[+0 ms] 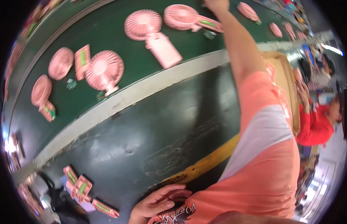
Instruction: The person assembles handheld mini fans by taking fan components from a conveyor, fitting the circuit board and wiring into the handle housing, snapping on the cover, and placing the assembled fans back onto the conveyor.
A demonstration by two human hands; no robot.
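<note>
Pink fan body (pixel 181 16), its round ribbed head toward the left and a green strip in its handle, lies near the upper edge of the view on the green belt (pixel 196 45), just beside your right hand (pixel 218 4). That hand is cut off by the upper edge: you cannot tell whether its fingers are spread or pinching anything. Your right sleeve (pixel 263 149) covers part of a tan tray (pixel 285 72), so you see only some of its contents.

Your left hand (pixel 158 203) rests low against your clothing, its fingers loosely bent and parted from the thumb; the palm is partly hidden. Further left along the belt lie a fan with a smooth handle (pixel 143 25), a fan with its head toward the rail (pixel 105 70), and smaller pink shells (pixel 61 63), all somewhat blurred. A pale rail (pixel 143 84) borders the belt; beyond it spreads a dark scuffed surface (pixel 140 142) with a yellow stripe (pixel 209 160). At lower left, pink pieces with green strips (pixel 82 187) overlap, their outlines hard to separate. At right, a co-worker in red (pixel 315 128) is partly hidden by the tray.
</note>
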